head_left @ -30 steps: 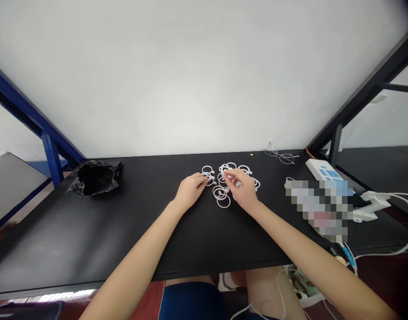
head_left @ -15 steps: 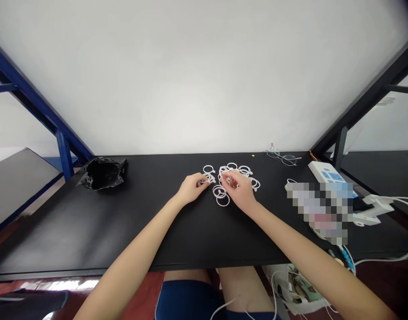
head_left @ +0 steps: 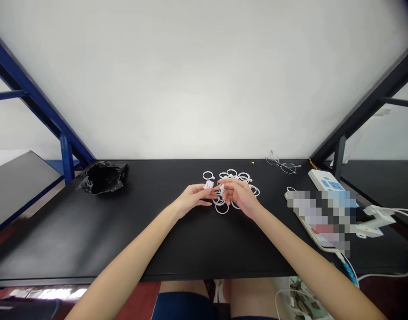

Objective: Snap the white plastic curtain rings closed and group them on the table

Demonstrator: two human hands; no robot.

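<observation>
My left hand is closed, its fingertips pinching a small white bunched piece just above the black table. Its exact form is too small to make out. Close by on the right, my right hand is curled, with a small white piece at its thumb and fingertips. Several thin white rings with small knobs lie on the table around and under my right hand, one ring towards me. Another single white ring lies apart, beyond my left hand.
An open black plastic bag stands at the table's left end. Eyeglasses lie at the back right. A white power strip, a blurred-out phone and cables occupy the right side. Metal frame bars rise at both ends.
My left hand has lifted the white piece off the table and turned its fingers upward. My right hand has drawn slightly nearer to me, a white piece now showing at its fingertips. The view tilted slightly.
</observation>
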